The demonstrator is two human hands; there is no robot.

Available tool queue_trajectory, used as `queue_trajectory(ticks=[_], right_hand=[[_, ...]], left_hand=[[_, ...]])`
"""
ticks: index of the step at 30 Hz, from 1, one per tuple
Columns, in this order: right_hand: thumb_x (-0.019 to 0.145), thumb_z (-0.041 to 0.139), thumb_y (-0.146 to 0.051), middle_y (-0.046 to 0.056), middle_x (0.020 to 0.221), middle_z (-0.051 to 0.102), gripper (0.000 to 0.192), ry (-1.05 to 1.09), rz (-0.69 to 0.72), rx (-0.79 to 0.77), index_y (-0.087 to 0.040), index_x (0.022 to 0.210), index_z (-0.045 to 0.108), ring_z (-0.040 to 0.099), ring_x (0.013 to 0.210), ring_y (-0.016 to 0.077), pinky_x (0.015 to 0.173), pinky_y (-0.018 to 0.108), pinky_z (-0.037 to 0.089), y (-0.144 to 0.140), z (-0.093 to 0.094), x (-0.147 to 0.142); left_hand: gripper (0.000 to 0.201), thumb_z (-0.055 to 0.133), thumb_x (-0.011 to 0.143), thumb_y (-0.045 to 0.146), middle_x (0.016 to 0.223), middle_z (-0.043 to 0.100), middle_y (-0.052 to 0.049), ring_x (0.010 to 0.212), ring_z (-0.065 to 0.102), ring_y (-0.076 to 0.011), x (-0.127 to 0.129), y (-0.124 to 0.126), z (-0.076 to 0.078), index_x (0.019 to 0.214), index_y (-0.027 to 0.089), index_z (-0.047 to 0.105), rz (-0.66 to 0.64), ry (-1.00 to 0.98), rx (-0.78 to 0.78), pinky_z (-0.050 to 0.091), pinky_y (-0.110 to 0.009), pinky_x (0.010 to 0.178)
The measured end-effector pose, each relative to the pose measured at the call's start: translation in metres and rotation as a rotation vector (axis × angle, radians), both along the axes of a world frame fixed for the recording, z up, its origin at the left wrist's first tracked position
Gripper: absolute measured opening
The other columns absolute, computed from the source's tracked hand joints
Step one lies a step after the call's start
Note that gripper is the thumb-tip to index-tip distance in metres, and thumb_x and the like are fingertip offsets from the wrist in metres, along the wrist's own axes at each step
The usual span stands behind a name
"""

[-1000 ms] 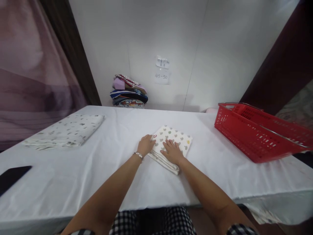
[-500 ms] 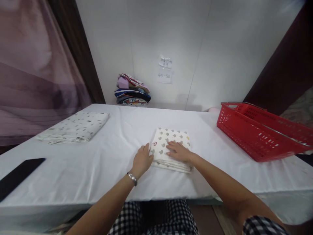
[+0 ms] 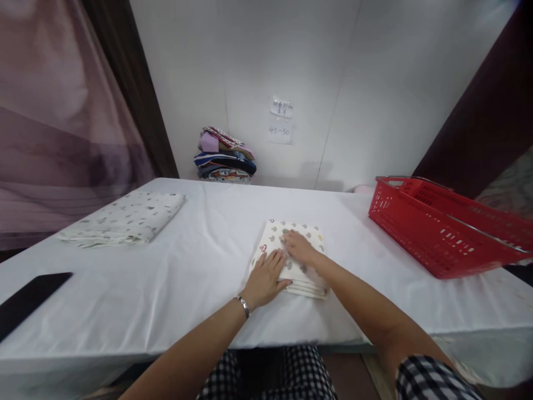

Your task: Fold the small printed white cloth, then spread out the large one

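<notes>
A small folded white cloth (image 3: 308, 236) printed with grey and coloured shapes lies in the middle of the table, which is covered with a white sheet (image 3: 200, 278). My left hand (image 3: 266, 279), with a metal bracelet at the wrist, lies flat on the cloth's near left part, fingers spread. My right hand (image 3: 298, 248) rests flat on top of the cloth, fingers pointing left. Neither hand grips anything.
A second folded patterned cloth (image 3: 125, 224) lies at the far left. A red plastic basket (image 3: 441, 225) stands at the right. A stack of folded clothes (image 3: 224, 156) sits against the back wall under paper labels (image 3: 280, 120). A black flat object (image 3: 29, 297) lies at the left edge.
My left hand has moved from beside the cloth's left edge onto its near left part. My right hand has slid a little further across the top. The cloth has turned to lie squarer.
</notes>
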State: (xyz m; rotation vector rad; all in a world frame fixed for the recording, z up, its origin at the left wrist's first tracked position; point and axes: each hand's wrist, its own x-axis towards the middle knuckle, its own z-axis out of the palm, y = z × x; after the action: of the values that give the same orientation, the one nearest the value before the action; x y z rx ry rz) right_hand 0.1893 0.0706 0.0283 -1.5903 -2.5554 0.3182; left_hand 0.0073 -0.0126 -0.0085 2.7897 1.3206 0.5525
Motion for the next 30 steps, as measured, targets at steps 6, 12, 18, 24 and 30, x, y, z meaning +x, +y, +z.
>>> queue_trajectory(ticks=[6, 12, 18, 24, 30], right_hand=[[0.095, 0.025, -0.045, 0.010, 0.154, 0.023, 0.059, -0.134, -0.285, 0.054, -0.016, 0.146, 0.026, 0.015, 0.141, 0.0265, 0.111, 0.051, 0.010, 0.031, -0.012, 0.018], [0.095, 0.021, -0.049, 0.008, 0.155, 0.020, 0.061, -0.125, -0.278, 0.044, -0.019, 0.147, 0.023, 0.013, 0.142, 0.0254, 0.111, 0.049, 0.008, 0.032, -0.025, 0.020], [0.095, 0.022, -0.048, 0.010, 0.155, 0.020, 0.060, -0.117, -0.280, 0.009, -0.017, 0.146, 0.026, 0.013, 0.142, 0.0263, 0.111, 0.050, 0.008, 0.035, -0.017, 0.020], [0.094, 0.020, -0.051, 0.009, 0.156, 0.014, 0.062, -0.020, -0.194, -0.034, -0.018, 0.147, 0.023, 0.007, 0.143, 0.0246, 0.111, 0.049, 0.008, 0.051, -0.005, -0.026], [0.093, 0.019, -0.055, 0.006, 0.157, 0.012, 0.066, -0.019, -0.108, -0.065, -0.020, 0.149, 0.015, 0.006, 0.143, 0.0225, 0.112, 0.050, 0.004, 0.056, -0.012, -0.056]], left_hand=[[0.061, 0.036, 0.091, 0.056, 0.150, 0.032, -0.010, 0.141, 0.022, -0.0257, -0.002, -0.007, 0.003, 0.141, 0.021, 0.037, -0.028, 0.011, -0.012, 0.018, -0.049, 0.114], [0.051, 0.029, 0.093, 0.055, 0.127, 0.059, -0.008, 0.128, 0.044, -0.0240, 0.003, 0.015, 0.032, 0.111, 0.023, 0.064, 0.022, -0.069, -0.160, 0.034, -0.044, 0.106], [0.056, 0.039, 0.091, 0.052, 0.151, 0.030, -0.010, 0.141, 0.022, -0.0283, 0.005, 0.039, 0.021, 0.136, 0.020, 0.044, 0.212, -0.022, -0.191, 0.026, -0.053, 0.110], [0.059, 0.033, 0.092, 0.053, 0.153, 0.026, -0.008, 0.142, 0.017, -0.0274, 0.004, 0.037, 0.007, 0.142, 0.023, 0.035, 0.220, -0.006, -0.215, 0.023, -0.054, 0.110], [0.061, 0.035, 0.091, 0.053, 0.153, 0.028, -0.007, 0.142, 0.019, -0.0267, 0.006, 0.037, 0.012, 0.144, 0.024, 0.031, 0.245, -0.014, -0.232, 0.028, -0.052, 0.109]])
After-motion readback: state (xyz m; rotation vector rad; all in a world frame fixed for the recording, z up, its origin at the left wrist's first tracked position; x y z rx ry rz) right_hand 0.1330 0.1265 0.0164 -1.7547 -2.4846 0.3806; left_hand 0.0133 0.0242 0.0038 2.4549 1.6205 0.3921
